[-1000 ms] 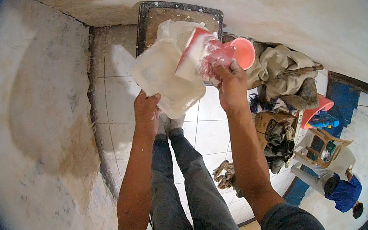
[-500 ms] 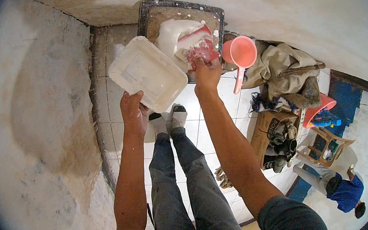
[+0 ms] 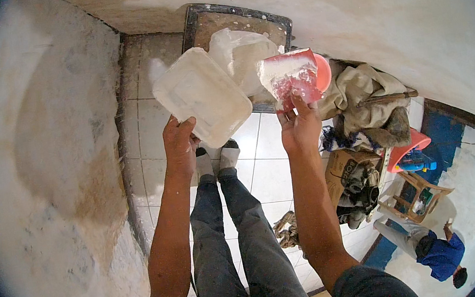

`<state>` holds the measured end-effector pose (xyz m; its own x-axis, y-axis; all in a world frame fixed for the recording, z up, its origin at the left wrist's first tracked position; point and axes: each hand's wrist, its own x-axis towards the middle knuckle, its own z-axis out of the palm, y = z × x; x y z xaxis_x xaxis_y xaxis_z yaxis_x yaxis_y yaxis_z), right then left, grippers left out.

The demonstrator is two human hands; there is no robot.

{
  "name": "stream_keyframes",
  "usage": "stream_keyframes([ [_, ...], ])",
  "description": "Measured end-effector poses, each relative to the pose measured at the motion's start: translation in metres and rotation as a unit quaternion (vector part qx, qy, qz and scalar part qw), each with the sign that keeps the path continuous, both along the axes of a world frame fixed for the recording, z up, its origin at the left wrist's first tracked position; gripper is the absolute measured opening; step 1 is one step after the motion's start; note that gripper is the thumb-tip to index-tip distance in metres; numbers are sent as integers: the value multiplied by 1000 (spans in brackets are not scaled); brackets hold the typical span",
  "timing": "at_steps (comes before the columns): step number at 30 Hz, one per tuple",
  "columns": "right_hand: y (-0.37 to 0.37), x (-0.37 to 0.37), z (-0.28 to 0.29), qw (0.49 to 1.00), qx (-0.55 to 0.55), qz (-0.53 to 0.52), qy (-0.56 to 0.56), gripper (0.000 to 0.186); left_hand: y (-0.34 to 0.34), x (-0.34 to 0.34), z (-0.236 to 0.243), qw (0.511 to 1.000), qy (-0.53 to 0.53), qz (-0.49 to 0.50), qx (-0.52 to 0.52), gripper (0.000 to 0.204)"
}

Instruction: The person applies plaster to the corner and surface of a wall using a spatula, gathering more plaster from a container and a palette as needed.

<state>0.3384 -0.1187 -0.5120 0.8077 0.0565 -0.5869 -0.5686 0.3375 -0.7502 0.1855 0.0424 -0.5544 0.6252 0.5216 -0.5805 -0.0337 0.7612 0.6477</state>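
My left hand (image 3: 180, 139) grips the near left edge of a shallow off-white plastic tray (image 3: 201, 96), thumb on top; pale residue coats its inside. In my right hand (image 3: 300, 124) is a flat red scraper (image 3: 302, 88), pinched at its near edge and carrying white powder on its upper part. Beyond the two, a clear plastic bag of white material (image 3: 242, 50) rests on a dark-rimmed, paint-spotted stool or table top (image 3: 213, 21). The scraper is to the right of the bag, apart from it, and partly covers a pink dipper (image 3: 322, 71).
Crumpled beige sacking (image 3: 363, 91) lies along the wall at right. Nearer are a cardboard box (image 3: 341, 173) with shoes (image 3: 360, 192), a wooden chair frame (image 3: 423, 198) and a person in blue (image 3: 440, 253). A stained wall (image 3: 65, 173) rises on my left.
My right hand has drawn the red scraper out of the bag and moved it right, in front of the dipper. The tray in my left hand has shifted slightly right.
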Motion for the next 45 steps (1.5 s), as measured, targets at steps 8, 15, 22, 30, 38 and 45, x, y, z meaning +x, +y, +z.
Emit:
stream_keyframes([
  [8,19,-46,40,911,-271,178,-254,20,-14,12,10,999,22,-36,-10,49],
  [15,15,-17,-12,962,-141,79,-221,30,-8,-1,-3,1000,18,-15,4,44],
  [22,45,25,-76,894,-321,46,-310,24,-2,-12,-7,1000,20,6,2,48],
  [30,55,-3,-89,953,-196,71,-221,28,-1,-16,-6,1000,18,22,14,48],
  [38,30,-9,-61,995,61,-6,77,31,0,-10,-4,999,15,22,21,47],
  [45,4,-4,-43,998,19,-32,55,30,-1,-7,-6,1000,8,15,11,45],
])
